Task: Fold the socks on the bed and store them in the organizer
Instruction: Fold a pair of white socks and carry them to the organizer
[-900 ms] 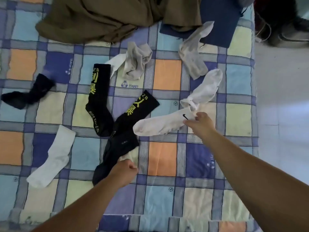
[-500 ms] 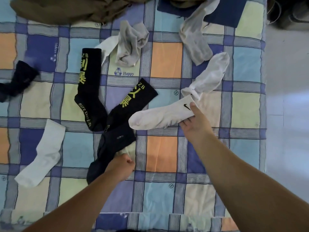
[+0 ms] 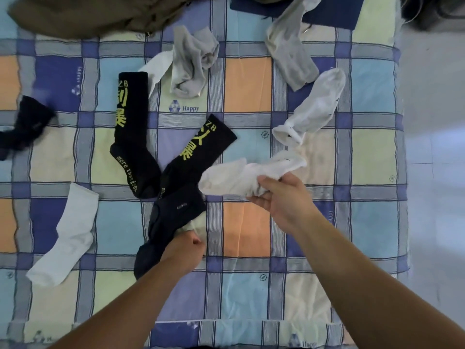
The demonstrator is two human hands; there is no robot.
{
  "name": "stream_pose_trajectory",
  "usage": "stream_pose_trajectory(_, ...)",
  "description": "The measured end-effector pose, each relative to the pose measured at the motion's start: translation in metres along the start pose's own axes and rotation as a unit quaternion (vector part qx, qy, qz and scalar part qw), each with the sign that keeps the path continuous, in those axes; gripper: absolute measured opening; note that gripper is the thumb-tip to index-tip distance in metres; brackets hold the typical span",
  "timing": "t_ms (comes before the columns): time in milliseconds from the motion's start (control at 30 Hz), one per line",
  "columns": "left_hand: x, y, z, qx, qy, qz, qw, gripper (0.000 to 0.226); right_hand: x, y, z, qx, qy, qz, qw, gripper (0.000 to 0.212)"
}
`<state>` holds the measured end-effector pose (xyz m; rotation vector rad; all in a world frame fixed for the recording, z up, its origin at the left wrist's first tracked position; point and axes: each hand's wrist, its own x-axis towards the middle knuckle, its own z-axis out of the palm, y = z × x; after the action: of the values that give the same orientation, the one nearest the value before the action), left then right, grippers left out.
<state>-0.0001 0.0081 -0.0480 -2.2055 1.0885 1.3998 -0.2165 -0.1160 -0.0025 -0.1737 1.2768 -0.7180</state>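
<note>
The right hand (image 3: pixel 279 197) grips a white sock (image 3: pixel 241 177) bunched at its middle, thumb on top and fingers curled beneath, holding it just above the checked bedsheet (image 3: pixel 246 238) with its toe pointing left. The left hand (image 3: pixel 185 248) is closed into a fist on the edge of a dark navy sock (image 3: pixel 173 217), which lies partly over a pale sock (image 3: pixel 197 226) showing beside the knuckles. Just above that, two black socks with yellow lettering (image 3: pixel 130 132) lie in a V, their feet meeting near the navy one. A second white sock (image 3: pixel 312 109) rests up and to the right of the held one. Farther out lie a grey sock (image 3: pixel 289 51), a crumpled grey sock (image 3: pixel 191 64), a white sock at the left (image 3: pixel 65 235), and a dark sock (image 3: pixel 25 127) at the left edge. An olive cloth (image 3: pixel 88 13) and a blue item (image 3: pixel 339 11) sit along the top.
</note>
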Motion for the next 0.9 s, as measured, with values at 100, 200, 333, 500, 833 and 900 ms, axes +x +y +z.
stream_pose_trajectory(100, 0.001, 0.001, 0.001, 0.01, 0.007, -0.003, 1.0, 0.035, -0.009, -0.001, -0.037, -0.043, 0.016, -0.007, 0.999, 0.014)
stream_pose_trajectory(200, 0.002, 0.001, 0.003, 0.0, 0.004, -0.015, 1.0, 0.032, -0.012, 0.005, -0.08, -0.059, 0.085, 0.013, 0.995, 0.015)
stream_pose_trajectory(333, 0.004, -0.001, 0.005, 0.003, 0.008, -0.022, 1.0, 0.027, -0.011, 0.013, -0.123, -0.058, 0.14, 0.075, 0.986, 0.014)
stream_pose_trajectory(500, 0.01, -0.004, 0.007, -0.018, 0.001, -0.022, 1.0, 0.022, 0.002, 0.001, -0.137, -0.123, 0.196, 0.077, 0.97, 0.032)
stream_pose_trajectory(833, 0.013, 0.01, 0.001, 0.017, -0.025, -0.027, 0.999, 0.027, 0.019, -0.013, -0.129, -0.328, 0.258, 0.044, 0.908, 0.02)
stream_pose_trajectory(900, 0.006, 0.014, 0.0, 0.032, -0.029, -0.03, 0.999, 0.028, 0.019, -0.015, -0.132, -0.421, 0.259, 0.024, 0.869, 0.027)
